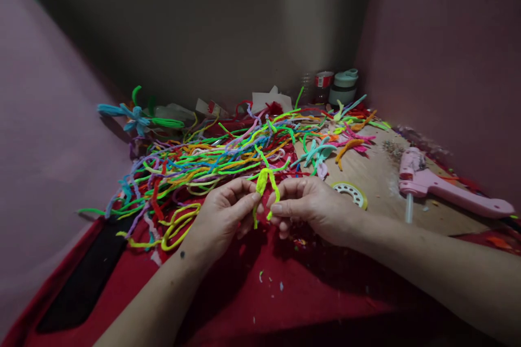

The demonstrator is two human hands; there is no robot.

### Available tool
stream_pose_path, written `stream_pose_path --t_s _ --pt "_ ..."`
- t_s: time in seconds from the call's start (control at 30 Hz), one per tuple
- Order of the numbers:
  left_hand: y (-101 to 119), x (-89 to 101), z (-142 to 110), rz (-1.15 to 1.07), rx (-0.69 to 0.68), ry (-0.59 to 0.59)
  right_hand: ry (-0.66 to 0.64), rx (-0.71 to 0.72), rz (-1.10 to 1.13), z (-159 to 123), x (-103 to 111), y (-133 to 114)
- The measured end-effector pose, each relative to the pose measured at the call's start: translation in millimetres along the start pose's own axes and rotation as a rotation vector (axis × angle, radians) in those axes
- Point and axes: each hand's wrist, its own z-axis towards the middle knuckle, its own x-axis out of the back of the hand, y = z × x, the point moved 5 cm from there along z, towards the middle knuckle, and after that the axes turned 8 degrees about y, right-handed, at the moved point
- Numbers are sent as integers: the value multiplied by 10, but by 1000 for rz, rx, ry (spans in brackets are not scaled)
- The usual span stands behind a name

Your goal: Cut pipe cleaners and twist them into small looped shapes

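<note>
Above a red-covered desk [228, 303], a person worked a bent yellow-green fuzzy stem [264, 179] between two bare hands. The fingers of the left hand [226, 209] pinched one side of it, while those of the right hand [307, 206] closed on its other strand, the bend standing uppermost. Just beyond lay a tangled pile of multicolored stems [220, 158]. A roll of tape [347, 191] sat just beyond the right wrist, near a pink glue gun [443, 188] resting on a cardboard sheet [378, 168]. A black strip [83, 284] lay at the left.
</note>
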Motion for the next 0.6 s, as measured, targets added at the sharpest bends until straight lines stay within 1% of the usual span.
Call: stream_pose_path --t_s 0.07,0.17,0.33,0.5,0.6 --pt "16 -15 -14 48 -22 29 34 47 74 5 11 -30" --pt "35 -65 -43 126 -69 36 104 173 58 4 44 -101" --pt "41 -133 -76 169 -126 12 193 398 -215 -52 71 -207" --pt "47 -151 -95 162 -138 12 231 632 -525 -131 62 -243" --pt "38 -164 -104 157 -131 13 248 776 -644 -173 42 -251"
